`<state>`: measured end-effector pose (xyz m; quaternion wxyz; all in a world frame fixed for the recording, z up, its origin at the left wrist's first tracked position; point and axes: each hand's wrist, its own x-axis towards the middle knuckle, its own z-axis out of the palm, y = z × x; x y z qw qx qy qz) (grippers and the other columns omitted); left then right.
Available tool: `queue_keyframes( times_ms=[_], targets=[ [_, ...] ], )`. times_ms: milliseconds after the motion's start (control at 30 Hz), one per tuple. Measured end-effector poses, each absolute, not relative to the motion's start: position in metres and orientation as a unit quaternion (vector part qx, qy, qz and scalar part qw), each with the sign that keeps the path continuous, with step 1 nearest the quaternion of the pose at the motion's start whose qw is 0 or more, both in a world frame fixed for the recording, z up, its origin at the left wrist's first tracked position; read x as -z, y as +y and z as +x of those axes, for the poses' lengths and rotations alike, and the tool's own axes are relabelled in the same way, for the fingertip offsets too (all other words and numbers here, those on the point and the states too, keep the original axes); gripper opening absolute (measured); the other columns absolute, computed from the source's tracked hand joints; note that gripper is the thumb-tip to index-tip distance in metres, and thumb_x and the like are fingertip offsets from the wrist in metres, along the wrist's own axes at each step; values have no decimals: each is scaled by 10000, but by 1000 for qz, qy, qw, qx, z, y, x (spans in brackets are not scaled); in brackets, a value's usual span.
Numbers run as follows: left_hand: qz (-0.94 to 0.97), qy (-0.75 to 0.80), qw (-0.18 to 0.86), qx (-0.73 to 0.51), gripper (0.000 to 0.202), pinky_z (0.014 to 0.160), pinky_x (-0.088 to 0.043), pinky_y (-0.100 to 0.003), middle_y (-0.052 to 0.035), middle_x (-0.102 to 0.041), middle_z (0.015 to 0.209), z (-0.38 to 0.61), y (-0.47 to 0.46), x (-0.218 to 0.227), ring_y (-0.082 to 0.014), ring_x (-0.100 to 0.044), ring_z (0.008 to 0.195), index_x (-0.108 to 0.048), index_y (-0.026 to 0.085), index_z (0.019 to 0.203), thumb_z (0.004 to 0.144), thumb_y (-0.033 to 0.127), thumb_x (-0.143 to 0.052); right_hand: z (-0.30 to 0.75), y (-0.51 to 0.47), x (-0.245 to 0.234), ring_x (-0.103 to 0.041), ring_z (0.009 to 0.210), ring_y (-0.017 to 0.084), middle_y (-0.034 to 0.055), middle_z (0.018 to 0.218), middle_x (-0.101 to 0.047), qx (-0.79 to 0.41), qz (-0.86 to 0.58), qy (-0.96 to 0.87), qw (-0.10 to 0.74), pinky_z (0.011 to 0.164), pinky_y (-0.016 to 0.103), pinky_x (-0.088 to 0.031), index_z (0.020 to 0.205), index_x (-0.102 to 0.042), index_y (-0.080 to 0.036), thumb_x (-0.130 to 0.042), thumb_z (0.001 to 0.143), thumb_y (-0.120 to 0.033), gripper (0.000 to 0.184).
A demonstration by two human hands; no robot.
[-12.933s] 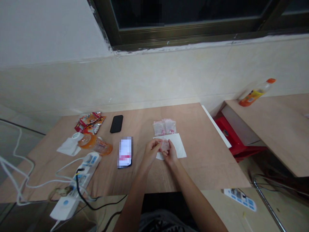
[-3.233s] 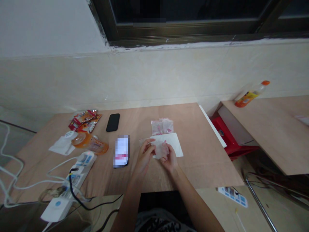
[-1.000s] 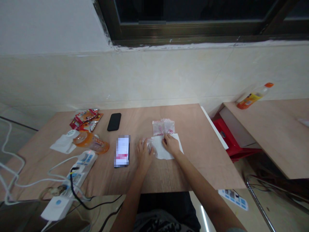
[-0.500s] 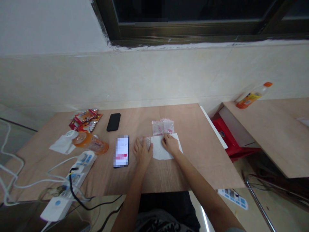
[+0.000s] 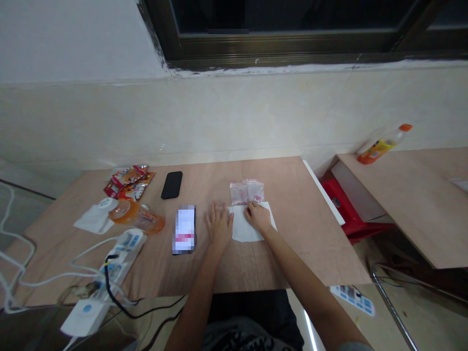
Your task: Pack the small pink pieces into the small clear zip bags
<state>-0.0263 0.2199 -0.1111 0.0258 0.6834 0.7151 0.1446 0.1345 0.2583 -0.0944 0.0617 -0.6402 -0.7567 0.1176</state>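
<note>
My left hand [image 5: 219, 226] lies flat on the wooden table [image 5: 292, 243], fingers stretched out, pressing down on a small clear bag that it hides. My right hand [image 5: 258, 217] rests on a white paper sheet [image 5: 244, 230], fingers curled in a pinch at the sheet's far edge; what it grips is too small to tell. Just beyond it lies a small pile of clear zip bags with pink print [image 5: 246, 191]. A phone with a lit screen [image 5: 185, 229] lies left of my left hand.
A black phone [image 5: 171, 185], snack packets [image 5: 127, 181], a lying orange bottle [image 5: 135, 217] and a tissue [image 5: 93, 220] sit at the left. A white power strip [image 5: 120, 253] with cables lies at the front left. Another table with an orange bottle [image 5: 382, 144] stands right; a red stool [image 5: 347, 209] between.
Both hands held a small clear bag above the paper; since then they lowered to the table. My left hand flattened over the bag, and my right hand moved to the paper's far edge.
</note>
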Motion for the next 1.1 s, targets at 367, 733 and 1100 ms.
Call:
queue_keyframes(
  times_ms=[367,733,1100],
  targets=[
    [689,715,13,-116,541,1147,-195,-546,-190,-265,1552,-25,224,125,-290,-215,1457,-332,179,1476,979,391,-296,138,258,102,-587,980,190,92,1063,-627,-93,-625,-769,95,708,246,-419,1019,-607,-198,-339,981,-345,308],
    [693,714,-2,-94,547,1150,-203,-535,-178,-254,1558,-27,223,126,-279,-210,1460,-314,194,1484,985,413,-268,160,265,103,-633,756,190,70,783,-654,-220,-649,-641,344,672,279,-448,778,-595,-196,-312,964,-523,471],
    [690,717,19,-98,542,1147,-198,-545,-180,-261,1556,-26,224,124,-290,-204,1460,-336,193,1475,978,407,-298,183,240,105,-660,570,144,35,694,-645,-601,-539,-519,281,361,165,-309,744,-553,-180,-416,802,-738,578]
  ],
)
